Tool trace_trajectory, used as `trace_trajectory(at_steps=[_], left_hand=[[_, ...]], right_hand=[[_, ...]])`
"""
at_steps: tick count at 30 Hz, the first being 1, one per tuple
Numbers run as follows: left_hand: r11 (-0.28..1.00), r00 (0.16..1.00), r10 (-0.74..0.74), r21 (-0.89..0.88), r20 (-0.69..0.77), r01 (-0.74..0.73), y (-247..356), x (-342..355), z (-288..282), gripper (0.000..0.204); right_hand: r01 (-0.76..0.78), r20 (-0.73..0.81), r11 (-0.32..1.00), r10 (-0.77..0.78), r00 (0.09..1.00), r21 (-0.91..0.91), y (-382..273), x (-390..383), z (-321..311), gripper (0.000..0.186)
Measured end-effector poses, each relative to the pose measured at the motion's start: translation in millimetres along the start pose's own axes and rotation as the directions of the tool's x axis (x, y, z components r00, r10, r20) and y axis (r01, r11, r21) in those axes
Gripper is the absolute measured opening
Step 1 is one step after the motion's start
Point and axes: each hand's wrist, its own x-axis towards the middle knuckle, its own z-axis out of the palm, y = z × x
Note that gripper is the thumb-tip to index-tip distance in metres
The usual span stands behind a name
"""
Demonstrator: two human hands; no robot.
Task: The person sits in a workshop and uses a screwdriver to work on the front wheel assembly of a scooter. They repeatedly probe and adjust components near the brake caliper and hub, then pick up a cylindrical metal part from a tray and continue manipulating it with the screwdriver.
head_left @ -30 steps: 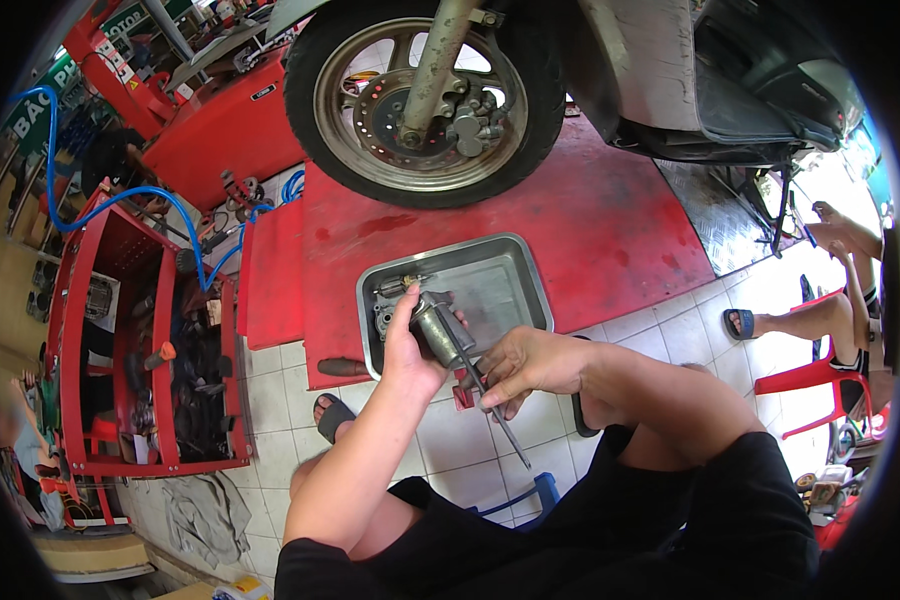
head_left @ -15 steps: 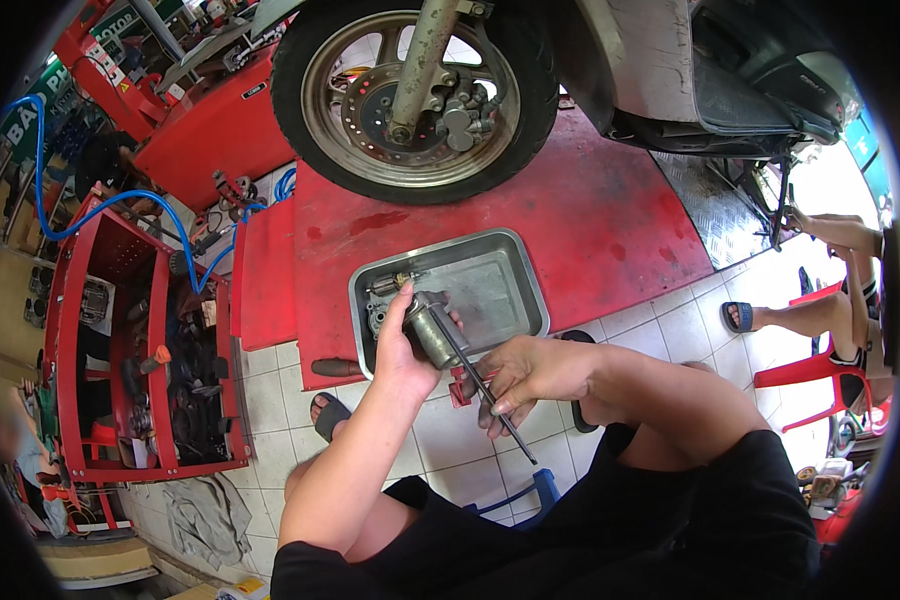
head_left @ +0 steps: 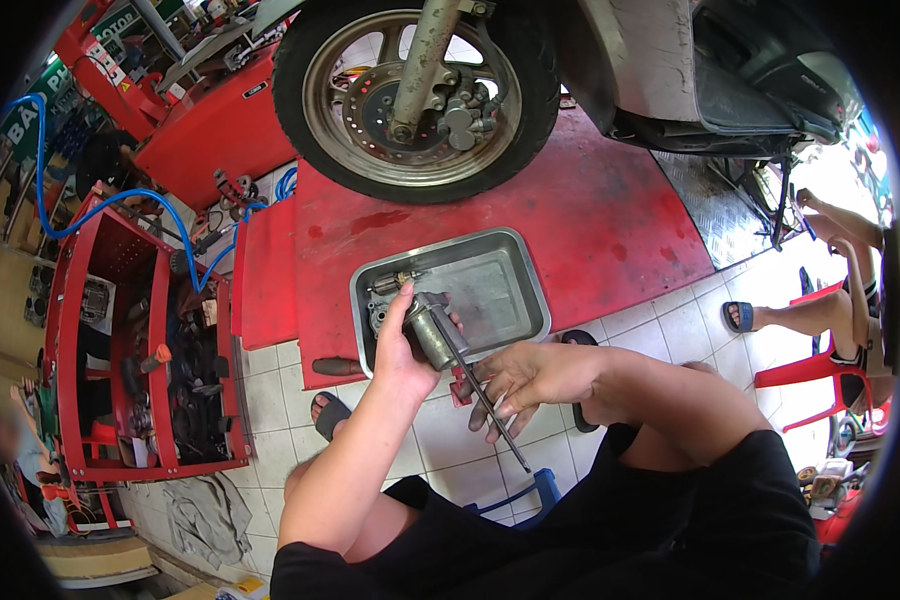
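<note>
My left hand [head_left: 406,350] is wrapped around a grey metal cylinder [head_left: 436,338], which looks like a small motor body, above the near edge of a metal tray [head_left: 533,272]. A long, thin dark metal rod [head_left: 481,396] slants from beside the cylinder down toward me. The fingers of my right hand [head_left: 530,383] are closed loosely around the rod's middle, with its lower tip sticking out below them. Inside the tray, small metal parts [head_left: 398,280] lie at the left, partly hidden by my left hand.
The tray sits on a red platform [head_left: 610,215], beneath a motorbike's front wheel [head_left: 305,150]. A dark handle [head_left: 336,367] lies left of the tray. A red tool cart [head_left: 158,400] stands at left, with a blue hose [head_left: 110,203] above. A person [head_left: 855,290] sits at right.
The rod's lower tip has shifted slightly up and left, and my right fingers have changed position on it. My left hand and the cylinder stay nearly still.
</note>
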Motion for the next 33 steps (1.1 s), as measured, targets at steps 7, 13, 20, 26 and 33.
trace_trajectory(at_steps=[7, 13, 20, 26, 33], left_hand=[[0.993, 0.997, -0.075, -0.096, -0.008, 0.074, 3.5, 3.1, -0.3, 0.048], [0.998, 0.999, -0.040, -0.043, -0.026, 0.039, 1.5, 6.3, 3.7, 0.050], [0.996, 0.997, -0.078, -0.043, -0.021, 0.077, -3.1, 10.0, 7.5, 0.050], [0.997, 0.997, -0.068, -0.032, -0.025, 0.067, -1.6, 8.8, 6.6, 0.052], [0.997, 0.997, -0.073, -0.014, 0.005, 0.073, -0.9, 8.7, 5.6, 0.054]], right_hand=[[-0.032, -0.095, 0.977, 0.012, 0.995, -0.213, -2.1, 4.0, -8.5, 0.047], [-0.014, -0.039, 0.995, 0.010, 0.999, -0.103, -0.3, 4.0, -5.1, 0.042], [-0.035, -0.069, 0.996, 0.029, 0.997, -0.080, -0.6, -2.0, -7.6, 0.038], [-0.090, -0.210, 0.945, 0.023, 0.978, -0.315, 2.0, 2.5, -12.8, 0.032], [0.033, -0.077, 0.999, -0.031, 0.997, 0.027, 7.0, 2.0, -7.0, 0.039]])
